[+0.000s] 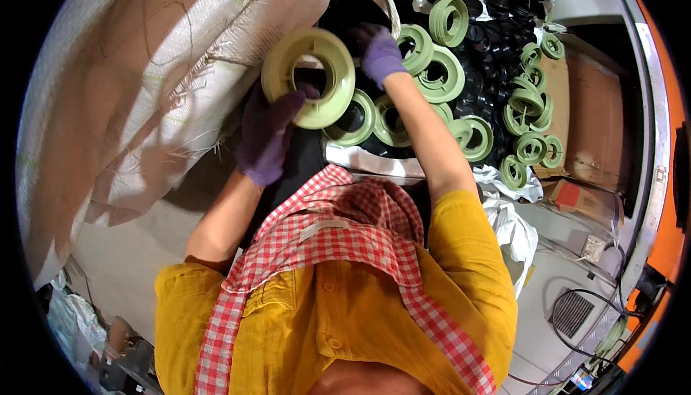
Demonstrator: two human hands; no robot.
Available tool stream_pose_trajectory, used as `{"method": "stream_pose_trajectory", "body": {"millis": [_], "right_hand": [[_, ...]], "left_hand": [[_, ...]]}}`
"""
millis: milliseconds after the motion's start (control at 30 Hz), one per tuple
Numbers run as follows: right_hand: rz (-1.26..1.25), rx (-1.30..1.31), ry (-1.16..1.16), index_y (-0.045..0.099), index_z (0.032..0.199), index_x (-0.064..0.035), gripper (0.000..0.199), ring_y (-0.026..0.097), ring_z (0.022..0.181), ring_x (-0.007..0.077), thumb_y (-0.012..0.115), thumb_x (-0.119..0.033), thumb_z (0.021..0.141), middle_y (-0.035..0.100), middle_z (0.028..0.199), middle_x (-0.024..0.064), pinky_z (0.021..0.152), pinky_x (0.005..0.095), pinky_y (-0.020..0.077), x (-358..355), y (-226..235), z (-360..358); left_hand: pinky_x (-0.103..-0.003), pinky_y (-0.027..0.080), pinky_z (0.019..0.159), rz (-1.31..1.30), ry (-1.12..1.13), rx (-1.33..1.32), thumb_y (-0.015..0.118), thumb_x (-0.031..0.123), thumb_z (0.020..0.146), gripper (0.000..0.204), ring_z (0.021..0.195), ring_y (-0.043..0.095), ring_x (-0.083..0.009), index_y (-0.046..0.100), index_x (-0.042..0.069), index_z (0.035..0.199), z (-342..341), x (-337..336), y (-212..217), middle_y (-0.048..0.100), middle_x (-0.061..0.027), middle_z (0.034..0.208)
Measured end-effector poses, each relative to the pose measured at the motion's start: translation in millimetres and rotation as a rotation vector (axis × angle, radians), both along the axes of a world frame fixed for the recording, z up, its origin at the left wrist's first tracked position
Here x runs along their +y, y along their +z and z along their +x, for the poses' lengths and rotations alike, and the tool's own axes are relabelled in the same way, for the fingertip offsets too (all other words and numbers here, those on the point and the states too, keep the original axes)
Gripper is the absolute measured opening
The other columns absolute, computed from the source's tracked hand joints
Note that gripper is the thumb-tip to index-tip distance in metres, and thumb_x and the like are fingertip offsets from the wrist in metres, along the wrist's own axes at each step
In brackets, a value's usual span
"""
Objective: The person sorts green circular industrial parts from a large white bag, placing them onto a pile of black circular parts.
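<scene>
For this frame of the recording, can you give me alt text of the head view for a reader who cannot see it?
A person's left hand, in a purple glove, holds up a pale green plastic ring, while the gloved right hand reaches to the pile of green rings and black parts ahead. A large woven sack stands at the left, and the person wears a yellow shirt and red checked scarf.

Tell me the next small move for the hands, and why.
Probably ease the green ring into the woven sack. The left hand holds the ring at its lower edge, right beside the sack, while the right hand reaches toward the ring pile, so the held ring looks ready to go.
</scene>
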State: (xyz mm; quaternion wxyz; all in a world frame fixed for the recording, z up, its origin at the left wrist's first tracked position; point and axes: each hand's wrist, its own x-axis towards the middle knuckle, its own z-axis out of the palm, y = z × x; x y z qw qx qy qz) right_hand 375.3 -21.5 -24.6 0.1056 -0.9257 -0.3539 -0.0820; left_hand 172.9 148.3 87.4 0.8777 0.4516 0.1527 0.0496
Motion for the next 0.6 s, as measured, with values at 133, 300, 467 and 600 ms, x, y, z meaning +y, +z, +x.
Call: {"method": "stream_pose_trajectory", "body": {"millis": [133, 300, 467, 600], "right_hand": [[-0.402, 0.195, -0.099, 0.062, 0.106, -0.0117, 0.026, 0.052, 0.108, 0.0372, 0.057, -0.018, 0.082, 0.058, 0.116, 0.0157, 0.089, 0.0406, 0.0455, 18, -18, 21], [0.393, 0.095, -0.284, 0.058, 0.109, -0.0022, 0.03, 0.059, 0.091, 0.0379, 0.056, -0.018, 0.084, 0.059, 0.104, 0.0232, 0.081, 0.041, 0.048, -7, 28, -4], [1.103, 0.64, -0.283, 0.046, 0.126, -0.0022, 0.044, 0.056, 0.104, 0.0231, 0.056, -0.021, 0.088, 0.058, 0.116, 0.0125, 0.087, 0.0348, 0.0463, -43, 71, -112], [0.773, 0.573, -0.12, 0.055, 0.119, -0.0035, 0.049, 0.055, 0.105, 0.019, 0.073, -0.01, 0.073, 0.058, 0.114, 0.0087, 0.09, 0.0329, 0.0461, -79, 17, -158]], "left_hand": [[-0.029, 0.047, 0.084, 0.128, 0.018, 0.155, 0.061, 0.011, 0.084, 0.033, 0.089, 0.059, -0.0135, 0.052, 0.003, 0.115, -13, -6, -9, 0.063, -0.0055, 0.094], [-0.027, 0.047, 0.085, 0.198, 0.002, -0.065, 0.059, 0.011, 0.088, 0.029, 0.098, 0.059, -0.0146, 0.054, 0.004, 0.115, -19, -13, -30, 0.062, -0.006, 0.099], [-0.031, 0.044, 0.094, 0.122, 0.037, -0.013, 0.062, 0.027, 0.088, 0.062, 0.11, 0.055, -0.0195, 0.035, 0.003, 0.139, -2, -54, 2, 0.056, -0.0115, 0.119], [-0.037, 0.04, 0.099, 1.096, 0.123, -0.361, 0.069, 0.023, 0.078, 0.084, 0.119, 0.048, -0.0292, 0.022, 0.007, 0.146, -7, -56, -16, 0.042, -0.0225, 0.135]]}}
